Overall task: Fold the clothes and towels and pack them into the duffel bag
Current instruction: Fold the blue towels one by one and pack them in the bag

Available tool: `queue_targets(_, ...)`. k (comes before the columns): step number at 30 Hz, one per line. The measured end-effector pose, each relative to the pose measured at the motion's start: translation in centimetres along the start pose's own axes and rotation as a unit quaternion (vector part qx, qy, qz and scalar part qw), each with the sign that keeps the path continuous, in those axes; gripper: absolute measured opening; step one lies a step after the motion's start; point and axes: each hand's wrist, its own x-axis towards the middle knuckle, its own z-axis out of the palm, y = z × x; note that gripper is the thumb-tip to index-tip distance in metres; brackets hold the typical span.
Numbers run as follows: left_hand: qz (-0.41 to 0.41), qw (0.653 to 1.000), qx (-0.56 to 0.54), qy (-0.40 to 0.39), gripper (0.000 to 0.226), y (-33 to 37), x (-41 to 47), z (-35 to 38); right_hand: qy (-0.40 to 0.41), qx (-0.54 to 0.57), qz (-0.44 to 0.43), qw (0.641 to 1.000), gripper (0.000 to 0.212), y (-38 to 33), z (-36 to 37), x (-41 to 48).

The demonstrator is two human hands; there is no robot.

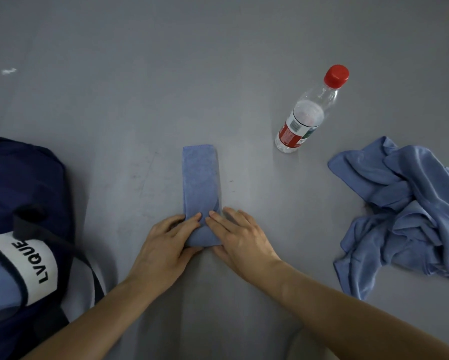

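Left grip (163,245) + right grip (240,237) pinching narrow folded blue terry towel (201,178) mid-frame; crumpled blue cloth (405,214) at right unfolded, I'd say neither's bagged yet.

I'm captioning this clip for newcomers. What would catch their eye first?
The left hand and right hand hold the near end of a folded blue towel at centre. A red-capped water bottle stands farther off to the right; a crumpled blue cloth lies at the right edge, a navy duffel bag at the left.

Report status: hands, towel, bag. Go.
Left hand and right hand both pinch near end of towel. Towel folded to narrow strip. Duffel bag to left, nothing between. Crumpled cloth and bottle off right.
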Motion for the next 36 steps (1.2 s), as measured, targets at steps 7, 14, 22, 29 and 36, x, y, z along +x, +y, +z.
queue_targets(7,-0.093,0.99,-0.1,-0.028,0.031,0.4,2.4,-1.3,-0.097,0.226,0.125,0.961,0.05,1.0,-1.7,1.8)
queue_targets(14,-0.172,0.97,-0.17,-0.001,0.021,1.0,3.7,-1.2,-0.082,0.249,0.217,0.94,0.042,0.1,-2.0,2.5)
queue_targets(22,-0.218,0.966,-0.093,0.098,0.024,2.0,3.9,-0.3,0.026,0.046,0.02,0.998,0.048,0.4,-1.6,1.1)
queue_targets(29,-0.013,0.99,0.032,0.133,0.036,1.7,3.3,0.2,0.007,0.002,0.002,1.0,0.059,1.2,-0.2,1.9)
queue_targets(36,0.004,0.999,0.048,0.007,0.077,-0.8,2.7,-0.7,-0.096,0.062,0.003,0.993,0.065,2.2,-0.5,4.1)
